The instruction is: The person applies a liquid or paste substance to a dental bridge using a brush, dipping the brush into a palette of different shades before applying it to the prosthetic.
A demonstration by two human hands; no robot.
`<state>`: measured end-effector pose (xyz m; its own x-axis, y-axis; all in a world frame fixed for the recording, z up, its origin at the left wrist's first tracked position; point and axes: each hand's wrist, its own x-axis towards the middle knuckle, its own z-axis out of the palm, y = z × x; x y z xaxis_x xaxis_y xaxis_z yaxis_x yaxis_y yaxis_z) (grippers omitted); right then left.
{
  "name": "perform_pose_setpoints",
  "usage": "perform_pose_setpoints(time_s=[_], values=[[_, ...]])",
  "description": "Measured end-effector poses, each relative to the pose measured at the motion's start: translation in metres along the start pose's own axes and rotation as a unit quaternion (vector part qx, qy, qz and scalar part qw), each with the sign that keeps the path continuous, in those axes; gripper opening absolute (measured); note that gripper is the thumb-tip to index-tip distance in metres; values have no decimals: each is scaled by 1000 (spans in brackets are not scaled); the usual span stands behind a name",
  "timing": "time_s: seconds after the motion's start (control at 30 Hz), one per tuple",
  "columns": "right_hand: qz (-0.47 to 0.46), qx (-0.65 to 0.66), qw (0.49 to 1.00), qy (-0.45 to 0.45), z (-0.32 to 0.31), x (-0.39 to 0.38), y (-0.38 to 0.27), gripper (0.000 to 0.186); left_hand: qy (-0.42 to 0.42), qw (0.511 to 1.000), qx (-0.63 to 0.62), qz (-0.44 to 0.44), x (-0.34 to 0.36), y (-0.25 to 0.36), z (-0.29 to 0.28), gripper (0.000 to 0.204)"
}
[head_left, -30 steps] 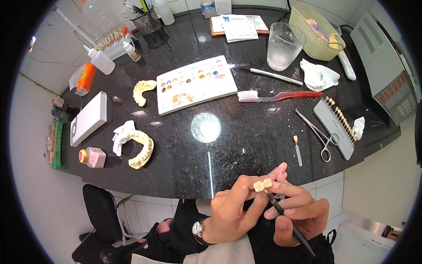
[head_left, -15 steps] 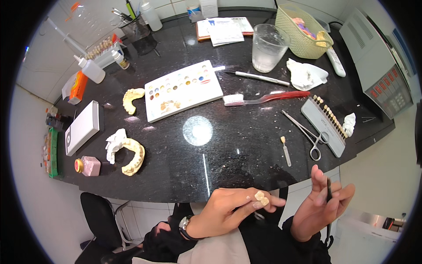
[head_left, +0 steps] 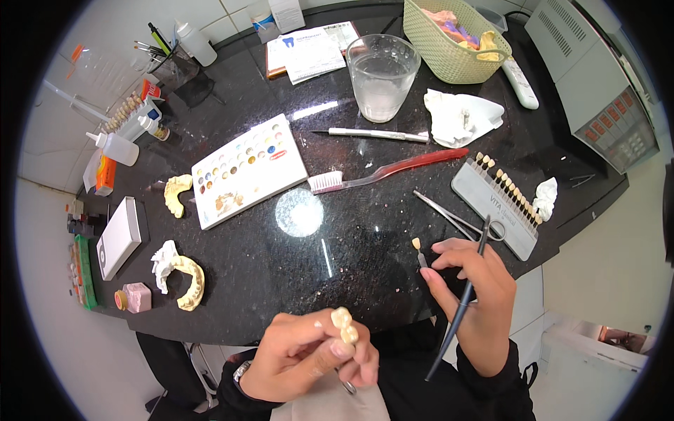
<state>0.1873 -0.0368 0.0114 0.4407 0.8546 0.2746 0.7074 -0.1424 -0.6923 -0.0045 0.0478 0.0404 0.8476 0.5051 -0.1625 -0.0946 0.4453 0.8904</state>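
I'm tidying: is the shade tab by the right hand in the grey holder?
Out: the shade tab shows by the right hand, apart from the holder.

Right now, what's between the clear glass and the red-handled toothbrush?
A slim silver-handled tool lies crosswise between the glass and the toothbrush, visibly apart from both in the head view.

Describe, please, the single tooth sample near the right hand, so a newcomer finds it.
On the black table, find the long grey shade guide at right. Left of it, beside the right hand, lies the cream tooth sample on a metal stem, alone, outside the guide's row.
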Motion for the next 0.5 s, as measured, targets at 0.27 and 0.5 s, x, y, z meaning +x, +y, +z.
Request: perform_pose_setpoints(time_s=[0.27,0.5], values=[[16,17,998,-64,4,16,0,24,2,999,3,-49,14,-6,-8,19],[2,15,995,-94,7,26,0,18,-92,994,56,-14,14,-5,-22,25]])
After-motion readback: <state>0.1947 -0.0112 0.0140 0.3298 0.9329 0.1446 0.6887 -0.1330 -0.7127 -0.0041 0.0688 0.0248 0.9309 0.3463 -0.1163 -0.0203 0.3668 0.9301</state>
